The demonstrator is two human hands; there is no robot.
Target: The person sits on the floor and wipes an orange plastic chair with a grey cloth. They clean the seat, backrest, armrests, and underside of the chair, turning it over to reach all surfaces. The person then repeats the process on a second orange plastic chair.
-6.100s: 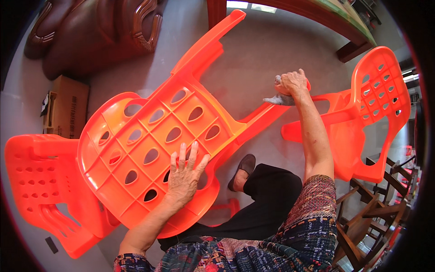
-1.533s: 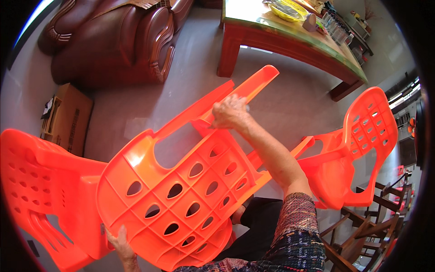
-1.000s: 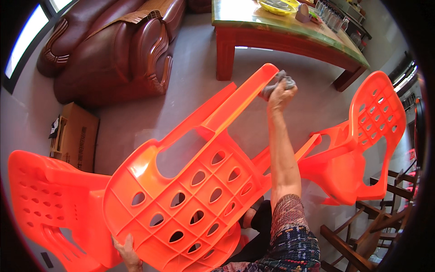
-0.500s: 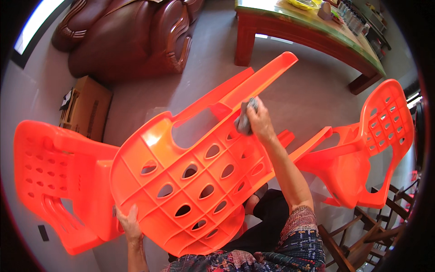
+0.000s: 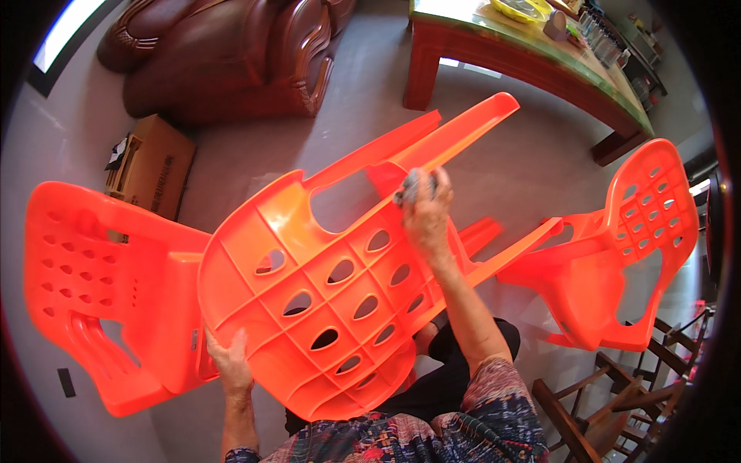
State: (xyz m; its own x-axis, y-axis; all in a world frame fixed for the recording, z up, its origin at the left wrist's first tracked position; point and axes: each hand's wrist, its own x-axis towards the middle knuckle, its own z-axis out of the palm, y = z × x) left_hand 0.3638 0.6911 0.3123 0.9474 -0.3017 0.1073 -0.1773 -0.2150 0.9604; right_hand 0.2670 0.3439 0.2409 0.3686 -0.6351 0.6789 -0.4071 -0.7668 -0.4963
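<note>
The right hand is closed on a small grey cloth, pressing it to the underside of an upturned orange plastic chair near the root of a leg, while the left hand grips the seat's lower rim to steady it across the person's lap. This looks like the wiping step; next would likely call for working along the leg. A second orange chair crowds the left, a third the right; open floor lies ahead toward the wooden table
</note>
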